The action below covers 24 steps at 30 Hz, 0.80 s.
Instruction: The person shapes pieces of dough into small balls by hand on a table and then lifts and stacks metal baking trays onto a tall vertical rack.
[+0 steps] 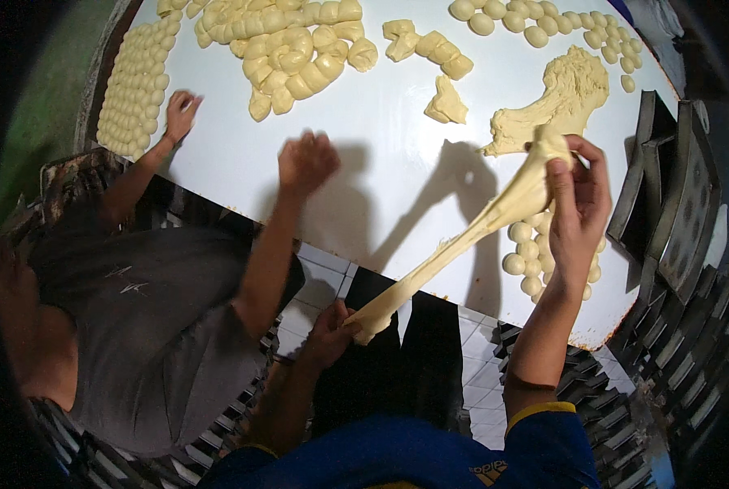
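Observation:
A long band of pale dough (474,234) is stretched diagonally between my hands. My right hand (578,204) is raised at the table's right side, gripping the thick upper end with the thumb across it. My left hand (328,334) is low at the table's near edge, closed on the other end. Behind the raised end lies a loose spread of dough (580,81). Small dough balls (523,253) sit clustered under and beside my right wrist, partly hidden by it.
A co-worker (136,326) stands at my left, one hand (306,159) above the white table (389,147), the other (181,114) beside rows of balls (132,90). Dough rolls (299,57), pieces (446,102) and more balls (535,24) lie farther back. Metal pans (678,204) stand at right.

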{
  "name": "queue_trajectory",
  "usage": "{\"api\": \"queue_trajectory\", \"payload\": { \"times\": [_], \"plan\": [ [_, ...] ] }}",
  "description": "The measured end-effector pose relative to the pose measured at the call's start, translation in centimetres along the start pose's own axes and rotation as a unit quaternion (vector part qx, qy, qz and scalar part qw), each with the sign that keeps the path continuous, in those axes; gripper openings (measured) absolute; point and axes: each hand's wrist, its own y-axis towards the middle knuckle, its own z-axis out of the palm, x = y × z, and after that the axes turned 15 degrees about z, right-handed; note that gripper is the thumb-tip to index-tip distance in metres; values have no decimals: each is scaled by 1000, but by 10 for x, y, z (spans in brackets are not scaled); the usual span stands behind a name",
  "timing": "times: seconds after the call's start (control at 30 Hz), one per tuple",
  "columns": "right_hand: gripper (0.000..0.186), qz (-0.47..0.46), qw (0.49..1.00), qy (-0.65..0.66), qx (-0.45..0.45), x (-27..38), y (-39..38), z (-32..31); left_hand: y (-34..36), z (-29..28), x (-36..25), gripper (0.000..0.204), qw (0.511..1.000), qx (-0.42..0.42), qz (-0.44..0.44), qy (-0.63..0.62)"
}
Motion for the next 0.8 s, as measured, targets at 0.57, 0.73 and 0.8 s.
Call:
{"api": "queue_trajectory", "payload": {
  "times": [0.57, 0.73, 0.8],
  "plan": [
    [68, -325, 940, 69, -73, 119, 28, -30, -6, -14, 3, 33, 984, 14, -43, 173],
    [47, -165, 979, 95, 66, 73, 34, 57, 1, 27, -26, 33, 987, 67, -17, 148],
    [44, -99, 988, -44, 113, 36, 63, 92, 11, 53, -42, 34, 986, 56, 8, 154]
  ]
}}
